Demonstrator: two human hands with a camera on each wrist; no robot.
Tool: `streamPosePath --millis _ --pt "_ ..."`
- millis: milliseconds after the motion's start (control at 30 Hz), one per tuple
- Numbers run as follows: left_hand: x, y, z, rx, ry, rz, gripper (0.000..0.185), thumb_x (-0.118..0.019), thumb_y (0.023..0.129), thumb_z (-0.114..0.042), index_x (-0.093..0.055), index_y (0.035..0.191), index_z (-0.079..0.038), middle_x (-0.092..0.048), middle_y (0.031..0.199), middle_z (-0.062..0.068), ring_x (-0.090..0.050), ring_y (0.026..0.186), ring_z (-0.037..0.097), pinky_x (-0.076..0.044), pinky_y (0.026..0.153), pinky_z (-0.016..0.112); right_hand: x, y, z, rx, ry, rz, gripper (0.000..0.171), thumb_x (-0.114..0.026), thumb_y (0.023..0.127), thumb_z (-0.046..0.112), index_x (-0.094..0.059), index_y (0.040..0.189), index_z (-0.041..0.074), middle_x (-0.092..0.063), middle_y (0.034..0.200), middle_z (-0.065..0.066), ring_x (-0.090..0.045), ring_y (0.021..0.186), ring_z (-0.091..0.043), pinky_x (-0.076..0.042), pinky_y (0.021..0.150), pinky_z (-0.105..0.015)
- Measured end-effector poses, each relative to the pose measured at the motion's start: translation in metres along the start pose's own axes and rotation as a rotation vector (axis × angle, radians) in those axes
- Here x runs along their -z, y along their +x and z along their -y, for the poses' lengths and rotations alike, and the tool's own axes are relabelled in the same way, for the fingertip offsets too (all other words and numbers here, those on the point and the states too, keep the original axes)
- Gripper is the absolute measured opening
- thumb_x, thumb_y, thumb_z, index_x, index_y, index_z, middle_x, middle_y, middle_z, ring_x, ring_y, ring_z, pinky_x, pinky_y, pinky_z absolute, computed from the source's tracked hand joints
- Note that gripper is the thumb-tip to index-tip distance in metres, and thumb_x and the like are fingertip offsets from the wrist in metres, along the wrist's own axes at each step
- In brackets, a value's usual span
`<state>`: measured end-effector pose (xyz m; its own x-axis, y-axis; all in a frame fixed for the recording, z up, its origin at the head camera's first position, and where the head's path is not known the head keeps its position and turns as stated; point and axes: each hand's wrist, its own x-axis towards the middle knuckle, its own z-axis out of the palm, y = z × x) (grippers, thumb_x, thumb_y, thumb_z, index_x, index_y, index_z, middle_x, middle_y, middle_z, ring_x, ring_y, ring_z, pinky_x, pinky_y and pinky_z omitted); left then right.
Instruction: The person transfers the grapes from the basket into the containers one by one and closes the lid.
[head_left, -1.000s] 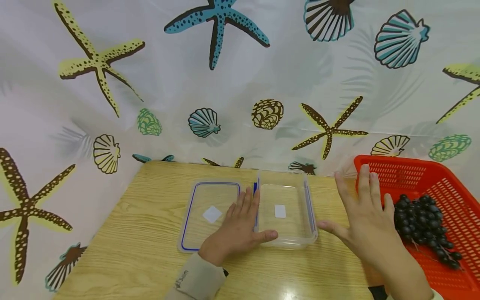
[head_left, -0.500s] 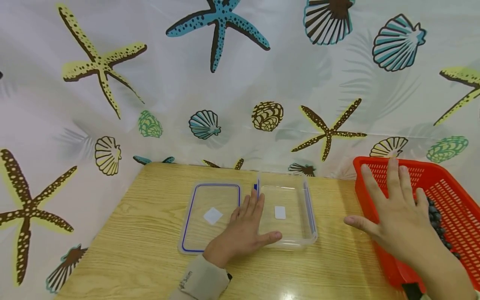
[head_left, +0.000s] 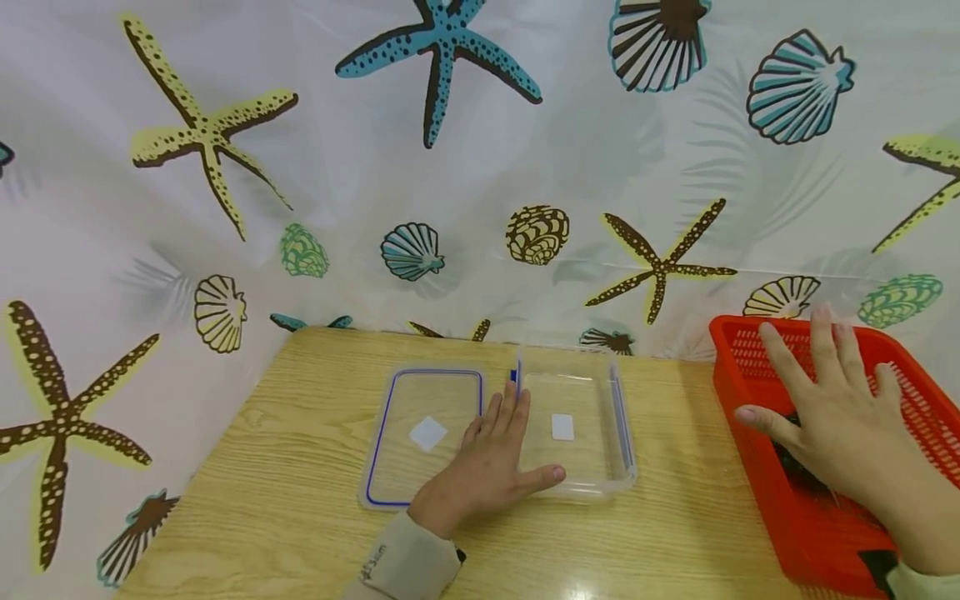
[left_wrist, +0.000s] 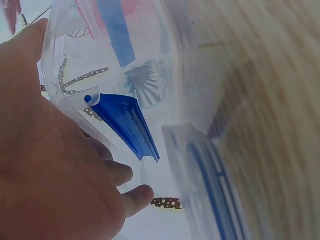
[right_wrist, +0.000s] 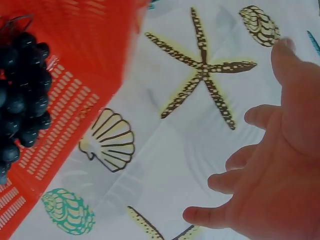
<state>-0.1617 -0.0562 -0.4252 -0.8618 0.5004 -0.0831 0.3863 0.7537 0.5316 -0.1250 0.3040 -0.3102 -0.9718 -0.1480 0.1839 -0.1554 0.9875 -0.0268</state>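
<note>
A clear plastic container point(head_left: 592, 490) stands on the table with its top uncovered. My left hand point(head_left: 476, 475) lies along the container's left wall, fingers extended and thumb over the front left corner. In the left wrist view a blue clip point(left_wrist: 122, 120) hangs on the container wall beside my fingers. Over the red basket point(head_left: 757, 492) hovers my right hand point(head_left: 847, 425), fingers spread, holding nothing. It hides most of the dark grapes point(head_left: 798, 467) in the head view. The right wrist view shows the bunch of grapes point(right_wrist: 25, 95) inside the basket, apart from the hand.
To the left of the container, a clear lid point(head_left: 427, 392) with a blue seal lies flat on the wooden table point(head_left: 300, 467). Behind the table hangs a white cloth point(head_left: 487, 167) printed with starfish and shells. The basket stands at the table's right side.
My right hand has moved right, from beside the basket's left rim to above the grapes, with fingers still spread. The left hand and the container have hardly moved.
</note>
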Motion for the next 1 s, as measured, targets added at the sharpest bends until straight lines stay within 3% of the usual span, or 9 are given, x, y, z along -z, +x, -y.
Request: streamPosePath --millis 267,467,667,1000 --pt "0.0 -0.001 0.0 -0.004 0.009 -0.006 0.106 -0.049 0.096 -0.069 0.007 0.162 -0.008 0.019 0.165 0.01 0.012 0.151 0.033 -0.004 0.118 0.06 -0.011 0.008 -0.025 0.001 -0.011 0.038 0.081 -0.055 0.104 0.037 -0.005 0.164 0.019 0.022 0.161 -0.027 0.013 0.144 -0.056 0.007 0.102 -0.08" --pt "0.0 -0.001 0.001 -0.002 0.01 -0.005 0.106 -0.047 0.096 -0.071 0.007 0.162 -0.008 0.017 0.166 0.012 0.013 0.151 0.03 -0.004 0.117 0.061 -0.016 0.018 -0.039 0.004 -0.044 0.053 0.08 -0.059 0.102 0.018 -0.008 0.164 0.014 0.016 0.161 -0.029 0.001 0.143 -0.06 0.006 0.103 -0.079" --pt "0.0 -0.001 0.001 -0.004 0.014 -0.008 0.105 -0.047 0.096 -0.07 0.008 0.162 -0.009 0.016 0.166 0.013 0.011 0.152 0.033 -0.005 0.117 0.061 -0.028 0.026 -0.054 0.032 -0.057 0.111 0.083 -0.065 0.098 0.02 -0.014 0.162 0.006 0.007 0.161 -0.034 -0.01 0.14 -0.062 -0.003 0.102 -0.081" --pt "-0.001 -0.001 0.001 0.0 0.021 -0.017 0.106 -0.048 0.096 -0.07 0.007 0.162 -0.009 0.015 0.167 0.014 0.009 0.152 0.034 -0.006 0.117 0.062 -0.053 0.038 -0.076 0.025 -0.001 0.32 0.084 -0.071 0.092 0.034 -0.027 0.158 0.004 -0.002 0.157 -0.041 -0.009 0.14 -0.063 -0.008 0.098 -0.084"
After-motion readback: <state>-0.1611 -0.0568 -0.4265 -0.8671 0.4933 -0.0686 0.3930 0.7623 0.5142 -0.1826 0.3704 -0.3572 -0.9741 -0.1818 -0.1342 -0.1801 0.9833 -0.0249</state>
